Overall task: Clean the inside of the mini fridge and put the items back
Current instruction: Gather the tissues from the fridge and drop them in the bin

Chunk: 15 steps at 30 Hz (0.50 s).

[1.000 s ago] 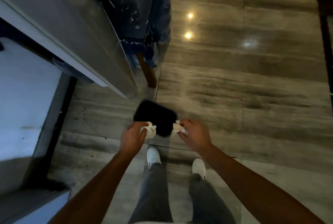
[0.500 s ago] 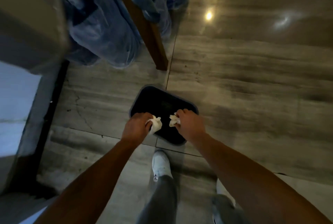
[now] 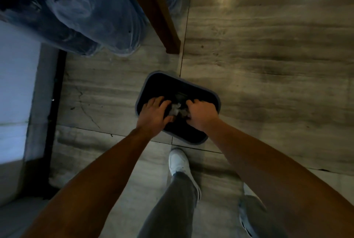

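A black waste bin (image 3: 208, 92) with a grey rim stands on the floor in front of my feet. Both of my hands hang over its mouth. My left hand (image 3: 153, 116) has its fingers spread and holds nothing. My right hand (image 3: 202, 114) has its fingers curled loosely downward. Between the two hands, blurred pale tissue wads (image 3: 177, 110) sit lower, inside the bin and apart from my left fingers. No fridge interior shows in this view.
A brown wooden furniture leg (image 3: 162, 17) stands just beyond the bin. Blue-tinted plastic-wrapped bundles (image 3: 80, 13) lie at the upper left. A white panel with a dark edge (image 3: 17, 84) runs along the left. Glossy grey tiled floor (image 3: 268, 65) spreads to the right.
I have stepped closer to the bin and lowered both hands over it. The white tissue wads pinched in each hand earlier have left my fingers and dropped into the bin.
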### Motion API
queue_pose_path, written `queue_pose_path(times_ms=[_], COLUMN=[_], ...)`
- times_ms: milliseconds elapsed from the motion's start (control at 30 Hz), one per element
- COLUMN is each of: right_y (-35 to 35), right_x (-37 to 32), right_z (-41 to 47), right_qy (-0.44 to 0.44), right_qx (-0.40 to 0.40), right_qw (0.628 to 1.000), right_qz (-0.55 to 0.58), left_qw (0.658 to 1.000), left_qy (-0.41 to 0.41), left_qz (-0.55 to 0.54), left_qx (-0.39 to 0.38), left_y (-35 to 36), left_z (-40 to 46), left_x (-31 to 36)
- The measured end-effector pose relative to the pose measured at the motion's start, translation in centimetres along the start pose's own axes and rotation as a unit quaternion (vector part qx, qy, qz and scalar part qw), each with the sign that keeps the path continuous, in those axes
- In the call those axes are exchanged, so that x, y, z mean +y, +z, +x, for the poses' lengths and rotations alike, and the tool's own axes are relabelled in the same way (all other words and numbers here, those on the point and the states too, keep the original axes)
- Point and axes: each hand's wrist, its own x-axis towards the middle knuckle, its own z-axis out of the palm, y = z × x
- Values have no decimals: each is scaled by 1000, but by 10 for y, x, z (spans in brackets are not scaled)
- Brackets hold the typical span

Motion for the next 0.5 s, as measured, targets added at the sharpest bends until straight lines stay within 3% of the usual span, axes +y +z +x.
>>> queue_pose_path(times_ms=[234, 501], right_y=[-102, -233], right_x=[-6, -29], right_z=[-56, -176], right_qy=[-5, -18], right_qx=[58, 36], right_qw=[998, 999], right_qz=[-3, 30], left_qw=[993, 966], left_qy=[-22, -77], left_qz=[-99, -224], left_qx=[63, 102], left_y=[-91, -208], left_z=[-45, -158], left_x=[45, 84])
